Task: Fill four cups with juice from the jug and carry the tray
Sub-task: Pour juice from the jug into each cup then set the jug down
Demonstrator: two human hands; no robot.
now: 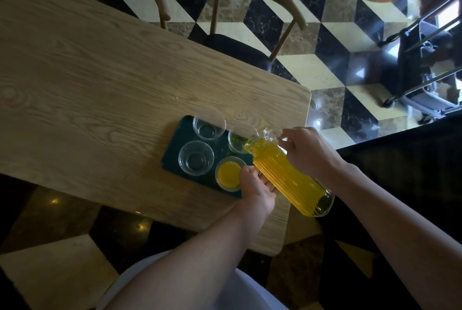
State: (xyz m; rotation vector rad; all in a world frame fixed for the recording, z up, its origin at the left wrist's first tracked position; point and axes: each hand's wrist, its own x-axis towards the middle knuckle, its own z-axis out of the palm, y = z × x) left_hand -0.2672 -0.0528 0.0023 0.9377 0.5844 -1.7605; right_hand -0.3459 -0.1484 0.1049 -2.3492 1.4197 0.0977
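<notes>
A dark green tray lies on the wooden table near its right end. Four clear cups stand on it. The near right cup holds orange juice. The near left cup and the far left cup look empty. A ribbed glass jug of orange juice is tilted, its mouth over the far right cup. My right hand grips the jug at its neck. My left hand supports the jug's underside, its fingers beside the filled cup.
Two wooden chairs stand at the table's far side. The table's right edge runs just past the tray. A black metal cart stands on the checkered floor at the right. A dark counter lies to my right.
</notes>
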